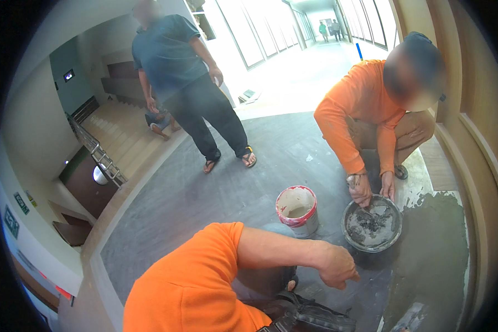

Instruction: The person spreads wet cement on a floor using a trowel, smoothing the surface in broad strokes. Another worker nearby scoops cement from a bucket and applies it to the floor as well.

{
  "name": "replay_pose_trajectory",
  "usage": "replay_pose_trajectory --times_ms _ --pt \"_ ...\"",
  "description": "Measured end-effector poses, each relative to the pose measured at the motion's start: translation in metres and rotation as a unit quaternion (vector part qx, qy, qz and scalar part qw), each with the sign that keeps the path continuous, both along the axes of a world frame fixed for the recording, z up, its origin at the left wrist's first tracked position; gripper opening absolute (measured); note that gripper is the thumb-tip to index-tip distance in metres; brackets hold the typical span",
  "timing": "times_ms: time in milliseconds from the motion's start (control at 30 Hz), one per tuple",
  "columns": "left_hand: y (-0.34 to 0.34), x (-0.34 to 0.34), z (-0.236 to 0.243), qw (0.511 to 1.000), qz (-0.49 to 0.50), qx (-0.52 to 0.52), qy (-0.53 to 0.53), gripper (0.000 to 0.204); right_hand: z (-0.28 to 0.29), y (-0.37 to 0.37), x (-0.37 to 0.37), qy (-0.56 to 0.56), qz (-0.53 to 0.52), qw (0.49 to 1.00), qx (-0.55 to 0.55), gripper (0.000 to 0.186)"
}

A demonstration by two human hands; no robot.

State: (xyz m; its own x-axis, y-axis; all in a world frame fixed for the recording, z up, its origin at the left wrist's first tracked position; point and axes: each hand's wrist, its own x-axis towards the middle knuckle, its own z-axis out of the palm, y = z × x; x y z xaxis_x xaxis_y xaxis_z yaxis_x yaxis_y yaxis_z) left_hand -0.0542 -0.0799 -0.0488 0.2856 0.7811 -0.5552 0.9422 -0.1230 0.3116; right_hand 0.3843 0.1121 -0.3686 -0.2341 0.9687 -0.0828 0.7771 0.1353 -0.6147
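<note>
**Left hand curled just short of the basin of grey mix**

Your left hand (337, 268) hangs on the near left side of the black basin (372, 248), apart from it, fingers loosely bent; you cannot tell from this view whether anything is pinched in them. Your right hand is out of view.

The basin stands on the grey floor (243, 202), holding lumpy grey mix (379, 226). Beyond it squats a co-worker in orange (351, 133), one hand (388, 186) at the basin's rim, the other (362, 192) closed above the mix, its grip partly hidden. Left of the basin sits a white bucket (307, 228) with a red rim; to its right spreads a smooth grey patch (434, 243). Farther off, left beyond the basin, a person in dark clothes (174, 61) stands.
</note>
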Motion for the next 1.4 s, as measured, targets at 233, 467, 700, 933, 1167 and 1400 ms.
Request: replay_pose_trajectory --times_ms 233,467,700,933,1167,1400 --pt "0.013 0.002 0.002 1.0 -0.007 -0.023 0.0 0.059 -0.03 0.014 0.01 0.016 -0.003 1.0 0.019 0.063" --pt "0.006 0.001 -0.011 1.0 -0.008 0.005 -0.017 0.053 -0.027 0.014 0.013 0.007 0.003 0.999 0.044 0.062" --pt "0.007 0.003 -0.023 1.0 -0.013 -0.007 -0.015 0.053 -0.03 0.001 0.016 -0.008 0.0 0.997 0.07 0.062" --pt "0.004 -0.002 -0.004 1.0 -0.009 0.002 -0.012 0.054 -0.061 0.008 0.026 0.133 0.096 0.908 0.386 0.062" --pt "0.002 -0.005 -0.019 0.999 -0.026 0.034 -0.018 0.047 -0.007 -0.024 0.015 -0.126 -0.023 0.991 0.048 0.065" --pt "0.009 0.003 -0.011 0.999 -0.05 0.009 -0.002 0.048 -0.009 -0.011 0.015 -0.039 -0.076 0.996 -0.025 0.058"
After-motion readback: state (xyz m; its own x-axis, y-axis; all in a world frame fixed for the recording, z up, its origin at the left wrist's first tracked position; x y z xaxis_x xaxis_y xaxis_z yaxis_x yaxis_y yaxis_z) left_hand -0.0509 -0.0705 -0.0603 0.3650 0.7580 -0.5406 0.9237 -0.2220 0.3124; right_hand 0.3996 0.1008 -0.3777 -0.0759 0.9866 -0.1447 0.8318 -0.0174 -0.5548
